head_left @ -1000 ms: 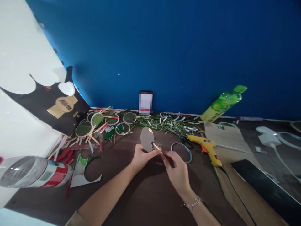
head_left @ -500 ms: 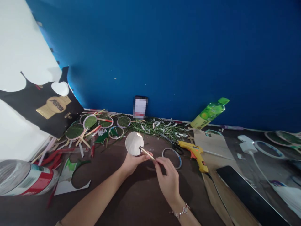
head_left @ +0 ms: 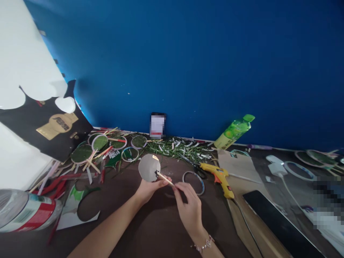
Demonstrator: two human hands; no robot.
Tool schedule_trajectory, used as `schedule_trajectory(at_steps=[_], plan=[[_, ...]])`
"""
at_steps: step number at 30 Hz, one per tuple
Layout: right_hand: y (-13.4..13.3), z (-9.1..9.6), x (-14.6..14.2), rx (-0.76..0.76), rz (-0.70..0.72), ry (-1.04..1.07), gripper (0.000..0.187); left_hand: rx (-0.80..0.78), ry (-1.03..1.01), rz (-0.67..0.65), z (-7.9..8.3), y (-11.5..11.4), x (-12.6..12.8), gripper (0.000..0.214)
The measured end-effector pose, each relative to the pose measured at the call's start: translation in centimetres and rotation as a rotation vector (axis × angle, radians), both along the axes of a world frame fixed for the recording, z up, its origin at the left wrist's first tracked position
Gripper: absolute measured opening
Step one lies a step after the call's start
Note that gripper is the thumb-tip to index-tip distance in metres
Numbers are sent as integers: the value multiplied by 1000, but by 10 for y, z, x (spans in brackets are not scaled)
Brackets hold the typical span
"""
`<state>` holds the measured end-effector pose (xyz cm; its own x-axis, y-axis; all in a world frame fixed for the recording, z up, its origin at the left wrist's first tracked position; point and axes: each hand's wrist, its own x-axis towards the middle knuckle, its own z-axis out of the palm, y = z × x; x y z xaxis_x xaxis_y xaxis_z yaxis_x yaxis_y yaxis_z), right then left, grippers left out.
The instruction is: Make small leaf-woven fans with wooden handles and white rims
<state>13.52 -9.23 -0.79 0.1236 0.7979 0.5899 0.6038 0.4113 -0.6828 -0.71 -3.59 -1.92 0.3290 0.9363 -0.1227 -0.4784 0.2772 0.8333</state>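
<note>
Hands (head_left: 189, 204) hold a disc (head_left: 148, 168) and stick (head_left: 163, 177), forearms (head_left: 115, 222) converging from below.

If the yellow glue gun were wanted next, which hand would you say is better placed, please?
Probably the right hand: it is nearer the glue gun, on the same side, and holds just the stick. The left hand, farther off, holds the pale disc.
</note>
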Motion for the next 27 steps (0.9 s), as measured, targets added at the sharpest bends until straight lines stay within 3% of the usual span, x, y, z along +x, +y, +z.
schedule_trajectory(at_steps=[11,17,21,24,27], plan=[[1,3,-1,-6,5,11,8,10,5,22,1,0,1,28],[0,-1,0,-151,27,78,16,-48,-41,99,5,1,2,32],[0,0,0,-196,45,101,19,2,-16,98,3,-1,5,31],[0,5,1,-189,63,92,21,73,0,-2,9,2,-1,38],[0,7,8,-155,38,67,22,133,179,-282,27,12,-29,54]])
